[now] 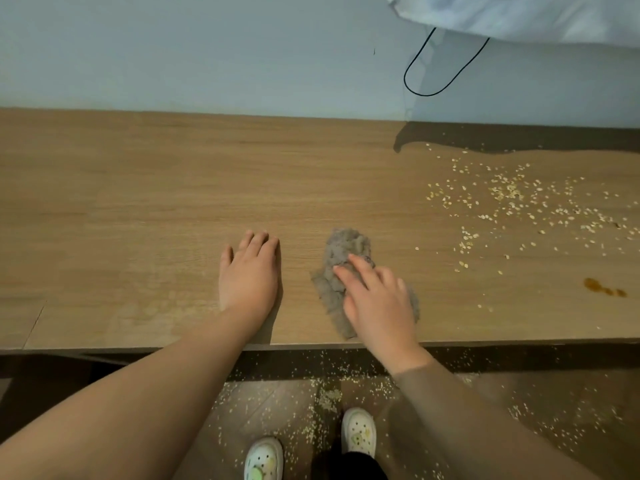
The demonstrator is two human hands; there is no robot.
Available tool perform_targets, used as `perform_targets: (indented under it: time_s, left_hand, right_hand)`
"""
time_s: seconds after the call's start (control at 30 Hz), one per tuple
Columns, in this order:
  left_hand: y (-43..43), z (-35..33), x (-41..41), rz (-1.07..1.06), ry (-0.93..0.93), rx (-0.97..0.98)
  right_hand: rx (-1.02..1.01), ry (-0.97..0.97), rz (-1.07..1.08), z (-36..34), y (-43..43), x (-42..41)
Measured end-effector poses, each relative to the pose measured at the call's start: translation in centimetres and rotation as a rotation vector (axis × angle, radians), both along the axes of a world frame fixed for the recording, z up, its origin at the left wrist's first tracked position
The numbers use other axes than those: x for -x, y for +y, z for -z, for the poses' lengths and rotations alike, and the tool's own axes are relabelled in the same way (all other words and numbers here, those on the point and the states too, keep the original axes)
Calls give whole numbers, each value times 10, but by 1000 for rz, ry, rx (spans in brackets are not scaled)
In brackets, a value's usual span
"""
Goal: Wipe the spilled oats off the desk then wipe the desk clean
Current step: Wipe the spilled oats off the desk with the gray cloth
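Observation:
A wooden desk (138,202) runs across the view. Spilled oats (512,199) lie scattered over its right part. A crumpled grey cloth (341,252) rests near the front edge at the middle. My right hand (377,299) lies flat on the cloth with its fingers spread, pressing it to the desk. My left hand (249,271) rests palm down on bare wood to the left of the cloth and holds nothing.
A brown liquid stain (604,289) marks the desk at the right front. Many oats (311,403) cover the dark floor below the desk edge, around my white shoes (358,431). A black cable (436,69) loops on the wall under a white fabric (536,15).

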State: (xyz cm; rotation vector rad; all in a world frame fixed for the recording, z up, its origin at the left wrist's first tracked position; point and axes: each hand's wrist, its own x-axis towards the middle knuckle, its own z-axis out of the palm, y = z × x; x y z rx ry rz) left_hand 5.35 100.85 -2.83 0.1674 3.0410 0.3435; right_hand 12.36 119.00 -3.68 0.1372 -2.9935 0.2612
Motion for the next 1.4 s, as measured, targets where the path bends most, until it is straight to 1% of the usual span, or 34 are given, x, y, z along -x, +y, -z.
perform_targets:
  time_s: [0.03, 0.1, 0.17, 0.2, 0.27, 0.3, 0.33, 0.37, 0.43, 0.47, 0.5, 0.57, 0.6, 0.63, 0.73, 0.77, 0.8, 0.83, 0.87, 0.97, 1.0, 1.07, 1.1, 1.13, 1.2, 1.27, 1.3, 1.33, 1.37, 1.4]
  left_hand:
    - [2, 0, -6, 14, -12, -5]
    - [4, 0, -19, 66, -39, -15]
    - [2, 0, -26, 120, -63, -23]
    - [-1, 0, -26, 138, -76, -30]
    - [-10, -1, -27, 180, -101, -42]
    - [-16, -1, -28, 204, -104, -48]
    - [-21, 0, -29, 228, -100, -65]
    - [-25, 1, -30, 243, -92, -105]
    - [-31, -1, -32, 216, -83, -253]
    - [-32, -3, -31, 189, -84, -320]
    - [-33, -5, -31, 175, -86, -345]
    - [-33, -5, -33, 210, -72, -261]
    - [-32, -4, -35, 236, -65, -184]
    - [-29, -3, -38, 247, -66, -116]
    - [-21, -2, -46, 211, -101, 23]
    - [-17, -2, -47, 194, -103, 38]
    - [-14, -2, -49, 170, -99, 30]
    - [-10, -3, -49, 133, -91, -2]
    - [-5, -5, -49, 87, -80, -44]
    - [12, -10, -46, -42, -38, -103]
    - [17, -10, -45, -72, -26, -100]
    - [27, -10, -43, -116, -40, -77]
    - [33, -9, -42, -131, -65, -58]
    - [38, -7, -42, -143, -97, -36]
    - [47, -4, -44, -156, -156, 20]
    - [51, 0, -47, -154, -175, 75]
    - [51, 1, -48, -156, -168, 89]
    - [51, 2, -49, -159, -158, 96]
    - [50, 3, -49, -161, -148, 98]
    - [51, 3, -49, -163, -140, 99]
  right_hand:
    - [-32, -5, 36, -1, 13, 0]
    - [-63, -32, 211, -2, 45, -3]
    - [-18, -56, 427, -5, 69, -8]
    - [10, -55, 499, -6, 71, -7]
    - [59, -67, 552, -8, 54, 2]
    - [79, -88, 516, -9, 38, 6]
    - [80, -101, 429, -11, 18, 8]
    - [79, -99, 305, -11, -2, 7]
    - [86, -73, 35, -9, -34, -5]
    - [88, -59, -70, -7, -42, -14]
    - [94, -38, -154, -6, -42, -23]
    - [59, 9, -245, -2, -22, -32]
    - [27, 23, -207, 0, -6, -34]
    - [14, 16, -102, 0, 13, -34]
    - [66, -76, 384, -9, 62, -31]
    - [89, -73, 505, -10, 65, -30]
    - [107, -67, 578, -12, 61, -30]
    - [115, -75, 584, -15, 49, -29]
    - [107, -88, 509, -17, 33, -29]
    - [132, -113, 102, -14, -15, -38]
    - [136, -111, 19, -13, -18, -39]
    - [108, -121, -24, -15, -2, -30]
    - [68, -119, 13, -14, 14, -25]
    - [34, -118, 97, -13, 33, -20]
    - [7, -107, 351, -12, 76, -16]
    - [67, -73, 579, -14, 105, -24]
    - [85, -66, 648, -13, 107, -30]
    - [80, -71, 675, -13, 103, -37]
    - [67, -70, 645, -13, 94, -41]
    - [55, -78, 560, -15, 81, -42]
